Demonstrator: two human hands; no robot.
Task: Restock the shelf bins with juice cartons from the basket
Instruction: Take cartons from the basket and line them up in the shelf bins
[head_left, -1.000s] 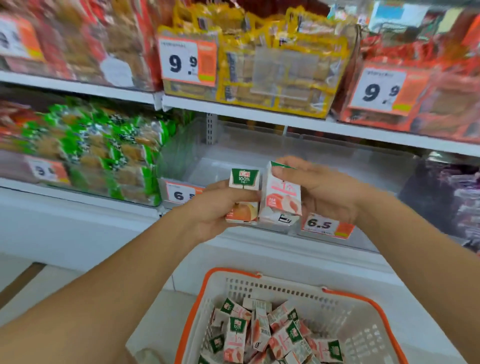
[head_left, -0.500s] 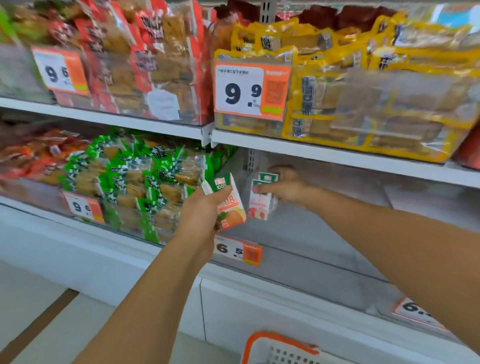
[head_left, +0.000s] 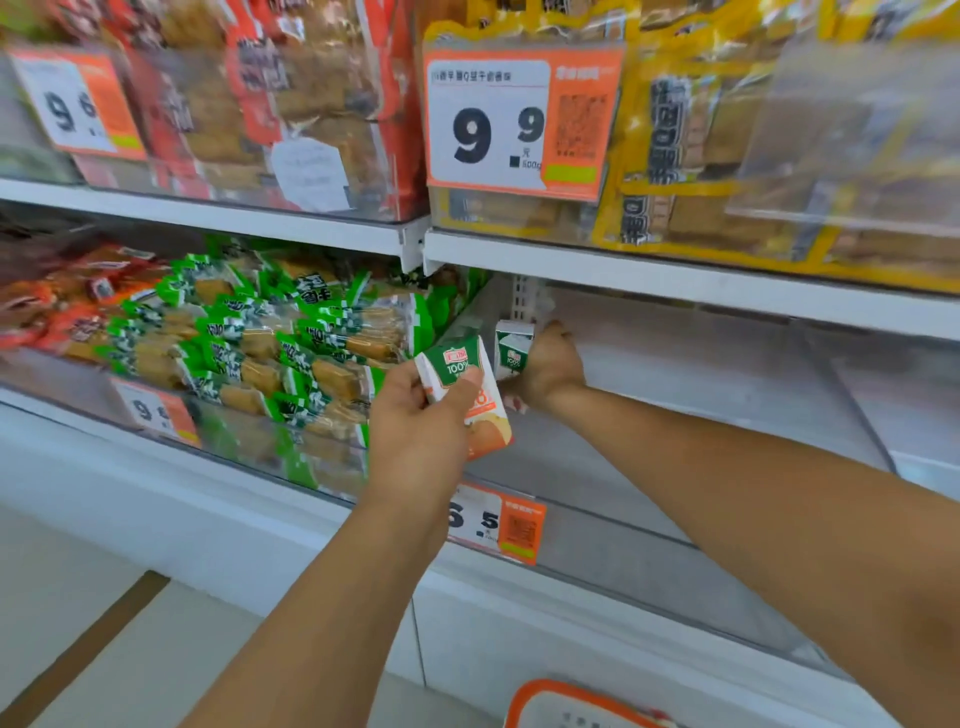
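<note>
— Where are the cartons?
— Left hand (head_left: 415, 431) grips one carton (head_left: 462, 395) before the clear shelf bin (head_left: 701, 374) (white floor); right hand (head_left: 548, 366) holds a second carton (head_left: 513, 349) at its back-left corner.

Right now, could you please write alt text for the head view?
Right hand sets a small green-and-white juice carton at the back corner of a clear shelf bin; left hand holds an orange-and-green juice carton at the bin's front.

Juice carton (head_left: 457, 395) is coloured green, white, orange; snack packs (head_left: 291, 332) green; price tag (head_left: 519, 122) orange-white; basket (head_left: 571, 701) rim seemingly orange.
</note>
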